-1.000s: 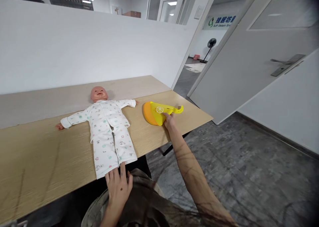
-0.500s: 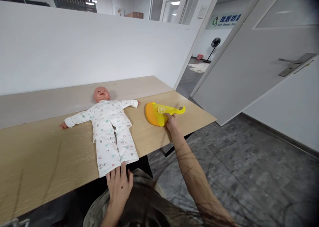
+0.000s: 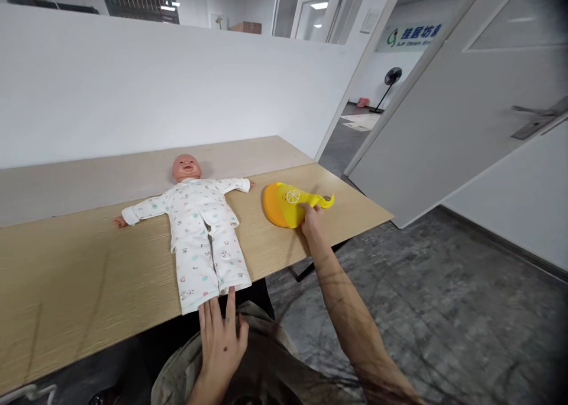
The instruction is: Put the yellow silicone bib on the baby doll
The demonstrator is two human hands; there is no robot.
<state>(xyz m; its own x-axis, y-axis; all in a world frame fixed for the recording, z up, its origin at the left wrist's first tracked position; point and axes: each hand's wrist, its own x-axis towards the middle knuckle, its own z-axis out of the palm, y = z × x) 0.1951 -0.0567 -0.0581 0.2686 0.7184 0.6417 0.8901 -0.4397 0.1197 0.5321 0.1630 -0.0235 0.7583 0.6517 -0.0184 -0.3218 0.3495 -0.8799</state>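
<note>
A baby doll (image 3: 205,215) in white patterned pyjamas lies on its back on the wooden table, arms spread and legs toward me. My left hand (image 3: 222,334) is open at the table's front edge, its fingertips at the hems of the doll's trouser legs. To the right of the doll lies a yellow bib (image 3: 290,206) with an orange rounded end and a printed citrus slice. My right hand (image 3: 312,220) pinches the bib at its near side, close to the curled neck strap. The fingers of that hand are partly hidden.
The table (image 3: 133,275) has its right corner beside a grey door (image 3: 444,127) that stands ajar. A white partition wall (image 3: 155,85) rises behind the table. Through the doorway a standing fan (image 3: 392,76) shows.
The view has shifted a little, so everything sits slightly farther right. The fingers of my left hand have spread at the trouser hems. My right hand stays on the bib.
</note>
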